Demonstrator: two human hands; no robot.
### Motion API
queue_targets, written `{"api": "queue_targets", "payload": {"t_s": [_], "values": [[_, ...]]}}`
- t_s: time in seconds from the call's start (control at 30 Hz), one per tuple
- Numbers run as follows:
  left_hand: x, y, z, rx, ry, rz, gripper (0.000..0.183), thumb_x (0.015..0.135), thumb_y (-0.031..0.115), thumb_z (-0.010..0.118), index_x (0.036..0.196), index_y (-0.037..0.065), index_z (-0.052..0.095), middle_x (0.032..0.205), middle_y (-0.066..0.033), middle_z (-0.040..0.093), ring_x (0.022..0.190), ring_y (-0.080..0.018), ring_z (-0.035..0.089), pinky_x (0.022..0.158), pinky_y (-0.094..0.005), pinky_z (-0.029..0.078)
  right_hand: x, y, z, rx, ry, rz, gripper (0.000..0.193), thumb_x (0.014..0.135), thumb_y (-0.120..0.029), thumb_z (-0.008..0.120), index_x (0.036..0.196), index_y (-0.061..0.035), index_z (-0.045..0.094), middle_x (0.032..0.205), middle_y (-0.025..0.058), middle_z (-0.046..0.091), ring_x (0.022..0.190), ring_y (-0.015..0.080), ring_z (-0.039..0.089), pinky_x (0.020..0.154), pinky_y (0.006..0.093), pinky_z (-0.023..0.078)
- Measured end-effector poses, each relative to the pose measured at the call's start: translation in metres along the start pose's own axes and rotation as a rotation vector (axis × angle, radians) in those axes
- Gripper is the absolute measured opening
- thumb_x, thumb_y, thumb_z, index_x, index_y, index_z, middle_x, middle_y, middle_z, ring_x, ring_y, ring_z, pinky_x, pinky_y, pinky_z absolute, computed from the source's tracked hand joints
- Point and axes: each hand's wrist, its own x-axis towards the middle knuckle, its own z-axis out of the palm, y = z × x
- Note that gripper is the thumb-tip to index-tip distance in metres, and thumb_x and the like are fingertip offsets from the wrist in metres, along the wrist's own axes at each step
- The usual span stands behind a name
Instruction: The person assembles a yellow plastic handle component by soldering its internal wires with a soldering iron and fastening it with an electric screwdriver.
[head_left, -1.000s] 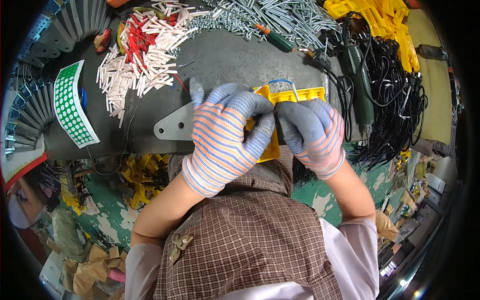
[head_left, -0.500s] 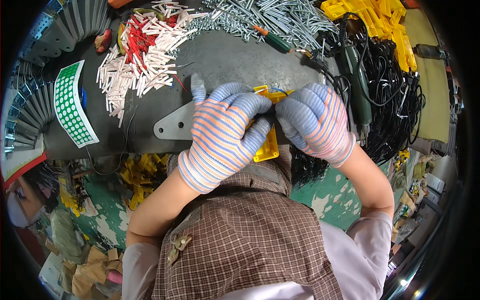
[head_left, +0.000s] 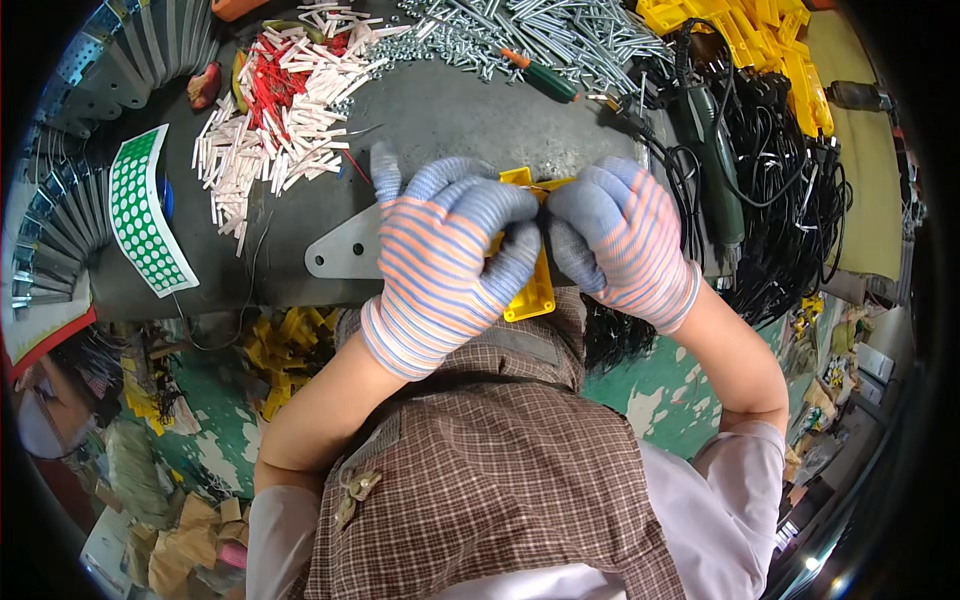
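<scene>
Both my hands wear striped knit gloves with grey-blue fingers. A yellow plastic housing stands between them at the bench's near edge, its upper part partly behind my fingers. My left hand pinches over the housing's left side, thumb and index together and another finger sticking up. My right hand is closed in a pinch at its right side. A thin wire shows between the fingertips; what each pinch grips is hidden. Beside my left hand lies a flat grey metal plate with holes, partly under the glove.
White sleeves and red pieces lie at the far left, screws behind. A green-handled screwdriver, a dark green power tool, black cables and yellow housings are rightward. A green-dotted sticker sheet lies left.
My right hand has shifted slightly left, its fingertips now closer to the left ones. The blue and white wires seen above the housing are now mostly out of sight. The housing's top shows more.
</scene>
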Motion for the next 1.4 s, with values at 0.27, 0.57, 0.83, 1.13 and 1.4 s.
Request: {"api": "queue_targets", "payload": {"t_s": [0.27,0.57,0.83,1.13,1.4], "values": [[-0.004,-0.003,0.01,0.163,0.124,0.099,0.013,0.075,0.018,0.071,0.085,0.015,0.064,0.08,-0.0016,0.063,0.094,-0.0259,0.06,0.109,-0.0582,0.016,-0.036,0.004,-0.016,0.129,0.078,0.199,0.034,0.074,-0.033,0.076,0.094,-0.0077,0.064,0.085,0.0074,0.064,0.075,0.028,0.058,0.071,0.0374,0.045],[-0.002,-0.003,0.013,0.228,0.055,0.177,0.014,0.078,0.028,0.07,0.088,0.021,0.063,0.086,0.0019,0.061,0.098,-0.0229,0.057,0.109,-0.0696,0.007,-0.105,-0.013,-0.011,-0.152,0.04,0.397,0.024,0.072,-0.018,0.076,0.093,-0.0112,0.066,0.084,0.0047,0.061,0.084,0.026,0.058,0.078,0.0407,0.042],[-0.006,-0.011,0.006,0.389,0.037,0.209,0.015,0.078,0.028,0.069,0.091,0.021,0.064,0.092,0.0005,0.06,0.1,-0.0245,0.058,0.107,-0.073,0.007,-0.064,0.038,0.017,-0.203,0.311,0.441,0.017,0.075,-0.012,0.071,0.092,-0.0108,0.067,0.083,0.007,0.064,0.079,0.0291,0.059,0.072,0.041,0.043],[-0.007,-0.015,-0.018,0.305,0.051,0.046,0.019,0.079,0.021,0.073,0.094,0.013,0.064,0.09,-0.0048,0.067,0.097,-0.0267,0.061,0.109,-0.063,0.017,-0.066,0.004,0.027,-0.072,0.307,0.507,0.02,0.074,-0.011,0.072,0.093,-0.0109,0.066,0.088,0.006,0.064,0.083,0.0272,0.059,0.077,0.0405,0.042],[-0.013,-0.023,-0.02,0.224,0.047,0.078,0.024,0.078,0.026,0.075,0.095,0.017,0.06,0.086,0.0061,0.066,0.096,-0.0231,0.062,0.109,-0.0678,0.011,-0.073,-0.006,0.032,-0.134,0.322,0.507,0.023,0.073,-0.012,0.073,0.095,-0.0105,0.067,0.09,0.0067,0.064,0.087,0.0278,0.059,0.08,0.0413,0.042]]}}
